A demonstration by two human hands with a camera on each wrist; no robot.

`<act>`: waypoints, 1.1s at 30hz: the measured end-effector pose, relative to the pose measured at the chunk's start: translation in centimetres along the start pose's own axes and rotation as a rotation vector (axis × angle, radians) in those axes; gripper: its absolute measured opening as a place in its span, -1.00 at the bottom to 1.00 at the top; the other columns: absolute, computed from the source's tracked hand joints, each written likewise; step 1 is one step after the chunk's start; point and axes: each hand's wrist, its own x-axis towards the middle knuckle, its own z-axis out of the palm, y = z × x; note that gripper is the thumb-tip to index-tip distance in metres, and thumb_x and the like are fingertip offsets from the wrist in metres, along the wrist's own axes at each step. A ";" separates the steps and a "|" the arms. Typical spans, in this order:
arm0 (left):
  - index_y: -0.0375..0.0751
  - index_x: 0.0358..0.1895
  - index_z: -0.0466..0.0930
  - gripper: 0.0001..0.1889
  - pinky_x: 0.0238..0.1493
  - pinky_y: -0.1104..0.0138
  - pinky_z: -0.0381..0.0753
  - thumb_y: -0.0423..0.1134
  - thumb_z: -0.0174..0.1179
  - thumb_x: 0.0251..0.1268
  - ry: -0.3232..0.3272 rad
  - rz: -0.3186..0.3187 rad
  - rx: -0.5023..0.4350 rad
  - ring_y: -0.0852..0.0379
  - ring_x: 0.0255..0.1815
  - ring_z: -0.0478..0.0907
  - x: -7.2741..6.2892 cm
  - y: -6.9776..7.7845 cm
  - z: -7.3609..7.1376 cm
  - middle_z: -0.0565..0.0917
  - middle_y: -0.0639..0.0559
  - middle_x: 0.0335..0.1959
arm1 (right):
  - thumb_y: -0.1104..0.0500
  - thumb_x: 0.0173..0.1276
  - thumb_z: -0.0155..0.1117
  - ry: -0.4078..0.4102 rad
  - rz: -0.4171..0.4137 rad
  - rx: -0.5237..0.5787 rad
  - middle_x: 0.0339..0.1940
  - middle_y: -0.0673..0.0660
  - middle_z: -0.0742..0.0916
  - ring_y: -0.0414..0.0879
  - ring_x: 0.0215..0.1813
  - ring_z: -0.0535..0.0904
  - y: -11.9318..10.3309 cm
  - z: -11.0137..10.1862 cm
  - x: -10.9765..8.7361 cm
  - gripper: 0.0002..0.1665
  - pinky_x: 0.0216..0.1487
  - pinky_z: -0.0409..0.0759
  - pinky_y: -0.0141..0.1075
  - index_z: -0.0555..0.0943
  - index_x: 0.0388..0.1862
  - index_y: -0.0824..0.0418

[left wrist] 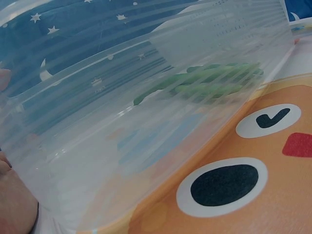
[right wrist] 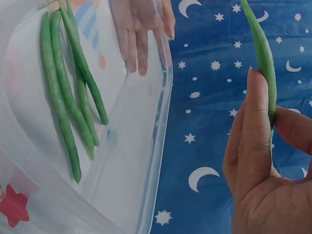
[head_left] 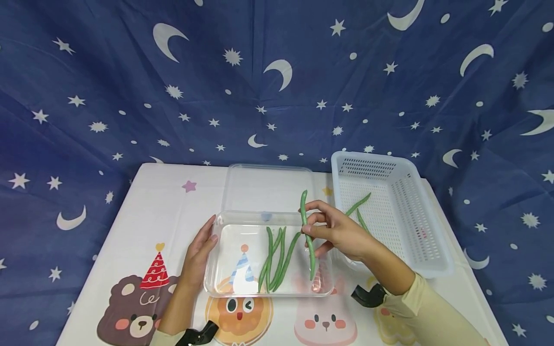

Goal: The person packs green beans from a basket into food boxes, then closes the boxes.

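Observation:
My right hand [head_left: 346, 233] pinches a green bean [right wrist: 267, 66] between thumb and fingers, above the right side of a clear plastic container [head_left: 233, 294]. Several more green beans [head_left: 281, 262] lie lengthwise on the container's floor, right of its middle. My left hand [head_left: 199, 257] holds the container's left side, thumb at the rim; through the clear wall in the right wrist view its fingers lie along the outside. To the right, two green beans [head_left: 358, 203] show in a white perforated basket [head_left: 434, 240], partly hidden behind my right hand.
A clear plastic lid [head_left: 268, 168] lies behind the container. The white tablecloth [head_left: 173, 211] carries cartoon prints, among them a bear [head_left: 138, 312]. A dark blue curtain [head_left: 242, 96] with moons and stars hangs behind the table.

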 end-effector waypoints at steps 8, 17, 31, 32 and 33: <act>0.14 0.65 0.06 -0.40 0.46 0.54 0.23 -0.11 -0.08 0.64 0.011 -0.015 0.015 0.02 0.73 -0.12 -0.1 0.2 0.0 0.02 0.14 0.71 | 0.19 0.48 0.31 -0.029 -0.001 -0.009 -0.13 0.12 0.58 -0.13 -0.20 0.67 0.2 0.1 0.2 -0.34 -0.38 0.77 0.06 0.24 0.43 0.23; 0.14 0.65 0.04 -0.40 0.46 0.51 0.25 -0.11 -0.09 0.65 0.008 -0.024 0.016 0.01 0.73 -0.12 -0.1 0.2 0.0 0.01 0.14 0.71 | 0.20 0.47 0.31 -0.031 0.007 -0.017 -0.12 0.12 0.58 -0.12 -0.19 0.67 0.3 0.0 0.3 -0.39 -0.34 0.76 0.14 0.29 0.39 0.15; 0.11 0.65 0.05 -0.40 0.50 0.48 0.20 -0.10 -0.08 0.64 0.013 -0.023 0.029 0.00 0.73 -0.13 -0.1 0.3 0.0 0.01 0.12 0.71 | 0.19 0.50 0.25 -0.062 0.019 -0.037 -0.10 0.19 0.61 -0.05 -0.18 0.66 1.0 0.1 0.5 -0.43 -0.24 0.77 0.14 0.35 0.42 0.16; 0.11 0.65 0.05 -0.40 0.49 0.49 0.21 -0.10 -0.08 0.64 0.013 -0.022 0.030 -0.01 0.73 -0.13 -0.1 0.4 0.1 0.01 0.11 0.71 | 0.19 0.51 0.24 -0.067 0.020 -0.039 -0.10 0.20 0.61 -0.03 -0.18 0.67 1.1 0.0 0.4 -0.45 -0.24 0.78 0.13 0.37 0.41 0.15; 0.11 0.65 0.06 -0.40 0.48 0.51 0.22 -0.10 -0.08 0.64 0.015 -0.022 0.027 0.00 0.73 -0.12 -0.1 0.4 0.1 0.01 0.11 0.71 | 0.19 0.52 0.23 -0.073 0.018 -0.041 -0.10 0.20 0.61 -0.01 -0.18 0.67 1.1 0.0 0.4 -0.47 -0.23 0.78 0.14 0.39 0.41 0.15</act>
